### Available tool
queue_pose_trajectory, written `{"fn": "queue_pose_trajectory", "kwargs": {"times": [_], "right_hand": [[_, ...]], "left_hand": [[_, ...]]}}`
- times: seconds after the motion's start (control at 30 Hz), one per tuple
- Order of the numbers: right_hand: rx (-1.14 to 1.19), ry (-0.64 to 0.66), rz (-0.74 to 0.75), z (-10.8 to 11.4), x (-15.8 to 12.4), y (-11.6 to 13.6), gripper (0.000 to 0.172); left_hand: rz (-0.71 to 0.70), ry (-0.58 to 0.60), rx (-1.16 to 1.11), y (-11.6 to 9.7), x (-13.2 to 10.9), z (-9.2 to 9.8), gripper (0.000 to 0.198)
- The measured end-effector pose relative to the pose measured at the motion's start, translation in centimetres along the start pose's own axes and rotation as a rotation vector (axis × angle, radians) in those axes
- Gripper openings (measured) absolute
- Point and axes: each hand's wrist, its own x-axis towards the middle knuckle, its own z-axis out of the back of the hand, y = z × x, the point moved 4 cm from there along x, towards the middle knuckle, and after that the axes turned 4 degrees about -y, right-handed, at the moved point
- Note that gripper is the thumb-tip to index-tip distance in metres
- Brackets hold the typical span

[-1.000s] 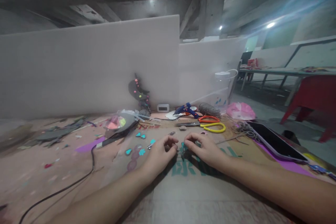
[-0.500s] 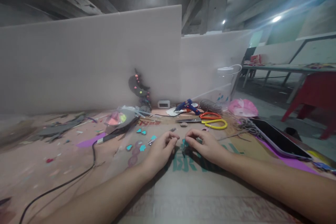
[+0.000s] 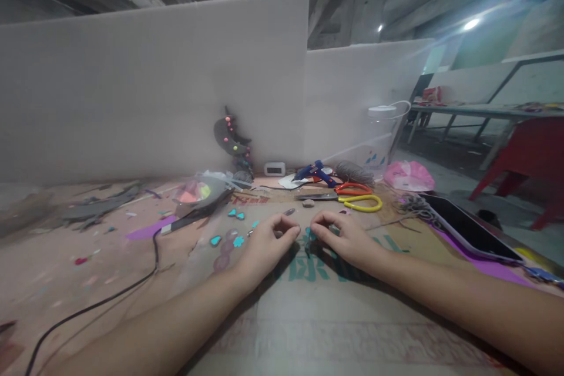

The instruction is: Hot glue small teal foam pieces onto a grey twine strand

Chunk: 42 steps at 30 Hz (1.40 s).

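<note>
The worktop (image 3: 106,288) is being partly covered by a printed cardboard sheet (image 3: 282,329) and backed by a white partition (image 3: 132,100); floor beyond is being occupied by a red chair (image 3: 524,155). Both the left hand (image 3: 267,244) and right hand (image 3: 348,239) are being held narrow, their grip unclear, a small teal piece (image 3: 308,232) being shown at the right. The space ahead is being crowded by scissors (image 3: 368,204) and a glue gun (image 3: 318,174).

Ambient light is dim and flat. A lamp (image 3: 471,24) at upper right is overexposed; bluish glare streaks extend between it and the corner. Soft shadows lie on the cardboard (image 3: 273,329) beneath the left hand (image 3: 264,247) and right hand (image 3: 348,241). Fine detail is hazy. The tabletop (image 3: 101,282) smears toward the left edge. Wide-angle distortion stretches the forearms (image 3: 462,294).
</note>
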Motion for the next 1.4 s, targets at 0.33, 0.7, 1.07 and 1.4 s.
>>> {"fn": "queue_pose_trajectory", "kwargs": {"times": [0.33, 0.7, 1.07, 1.4], "right_hand": [[0.011, 0.004, 0.014, 0.0, -0.1, 0.0, 0.021], [-0.011, 0.03, 0.013, 0.1, -0.1, 0.3, 0.022], [0.139, 0.083, -0.016, -0.1, -0.2, 0.3, 0.02], [0.417, 0.193, -0.139, -1.5, -0.7, -0.3, 0.048]], "left_hand": [[-0.051, 0.035, -0.004, 0.2, 0.1, -0.4, 0.038], [-0.125, 0.05, 0.003, -0.8, -0.1, -0.3, 0.02], [-0.106, 0.1, 0.064, -1.2, -0.4, -0.3, 0.02], [-0.091, -0.036, 0.074, -0.7, -0.2, 0.5, 0.019]]}}
